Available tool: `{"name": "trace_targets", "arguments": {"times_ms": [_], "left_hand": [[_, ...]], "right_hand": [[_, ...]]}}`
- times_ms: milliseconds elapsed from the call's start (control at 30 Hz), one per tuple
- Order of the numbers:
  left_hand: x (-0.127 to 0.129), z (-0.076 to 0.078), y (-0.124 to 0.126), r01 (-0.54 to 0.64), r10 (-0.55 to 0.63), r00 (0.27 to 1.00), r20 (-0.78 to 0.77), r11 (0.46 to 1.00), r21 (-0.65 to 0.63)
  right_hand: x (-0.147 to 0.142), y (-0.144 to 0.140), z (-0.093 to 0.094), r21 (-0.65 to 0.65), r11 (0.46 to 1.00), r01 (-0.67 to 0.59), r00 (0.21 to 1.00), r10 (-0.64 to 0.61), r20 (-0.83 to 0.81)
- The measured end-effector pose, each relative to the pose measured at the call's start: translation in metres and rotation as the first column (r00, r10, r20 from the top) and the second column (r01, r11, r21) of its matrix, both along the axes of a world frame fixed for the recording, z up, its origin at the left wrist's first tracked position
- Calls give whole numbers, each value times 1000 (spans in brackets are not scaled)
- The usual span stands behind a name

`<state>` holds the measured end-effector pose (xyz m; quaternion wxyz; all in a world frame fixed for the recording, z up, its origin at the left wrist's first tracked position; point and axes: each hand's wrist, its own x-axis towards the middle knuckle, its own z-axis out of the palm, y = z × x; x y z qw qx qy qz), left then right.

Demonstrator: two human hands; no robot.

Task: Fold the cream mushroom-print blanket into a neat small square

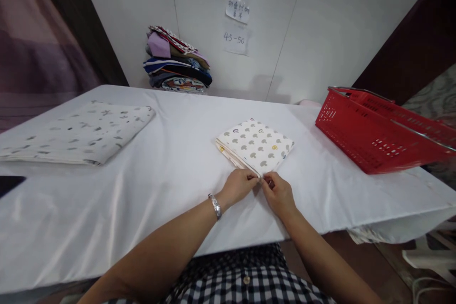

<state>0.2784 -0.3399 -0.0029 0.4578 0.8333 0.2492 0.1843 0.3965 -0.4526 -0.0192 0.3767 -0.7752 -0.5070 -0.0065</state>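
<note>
A folded white cloth (254, 142) with grey mushroom-like prints and a few yellow and blue ones lies on the white-covered table in front of me. One of its corners points toward me. My left hand (240, 185), a silver bracelet on its wrist, pinches the cloth's near corner from the left. From the right, my right hand (280, 193) pinches that same corner, its fingertips almost touching the left ones. Layered edges show along the cloth's near left side.
At the left lies a larger folded white cloth (81, 133) with grey marks, near a dark flat object (10, 184). A red basket (384, 133) with metal handles stands at the right. Against the wall is a stack of folded fabrics (178, 64), beside paper notes (237, 23).
</note>
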Motion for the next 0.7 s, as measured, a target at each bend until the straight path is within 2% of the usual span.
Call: {"name": "trace_targets", "arguments": {"times_ms": [233,567,700], "left_hand": [[1,-2,-3,-45,44,997,63,999,8],[1,0,-5,-84,78,992,94,995,57],[2,-1,-6,-65,63,993,103,998,20]], "right_hand": [[0,2,2,-76,997,18,994,-9,111],[-1,1,-1,-10,998,-61,968,61,244],[-1,1,-3,-28,998,-58,969,63,238]]}}
